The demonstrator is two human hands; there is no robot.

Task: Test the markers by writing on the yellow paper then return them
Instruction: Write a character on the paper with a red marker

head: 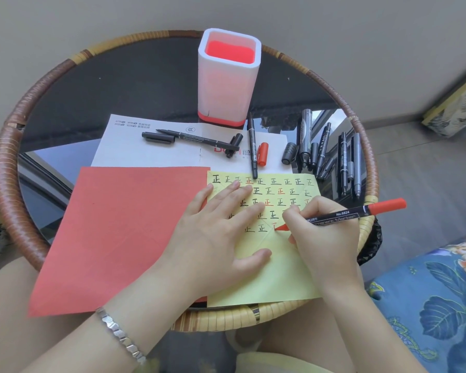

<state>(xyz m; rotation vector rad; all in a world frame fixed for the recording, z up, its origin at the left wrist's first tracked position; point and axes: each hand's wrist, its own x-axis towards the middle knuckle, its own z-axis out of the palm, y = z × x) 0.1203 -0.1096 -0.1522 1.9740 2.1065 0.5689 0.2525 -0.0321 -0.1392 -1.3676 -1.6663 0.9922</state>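
Observation:
The yellow paper (277,278) lies at the table's near right, covered in rows of black and red written characters. My left hand (221,235) rests flat on it with straight fingers, pressing it down. My right hand (323,232) grips a red-capped black marker (355,214), its red tip touching the paper beside the lowest row of characters. A white and red pen holder (228,79) stands upright at the back of the table. A loose red cap (263,153) lies on the white sheet.
A red paper (113,232) lies left of the yellow one. A white printed sheet (145,149) behind carries two uncapped black markers (197,140) and caps. Several black markers (331,154) lie grouped at the right. The wicker rim (8,162) rings the round glass table.

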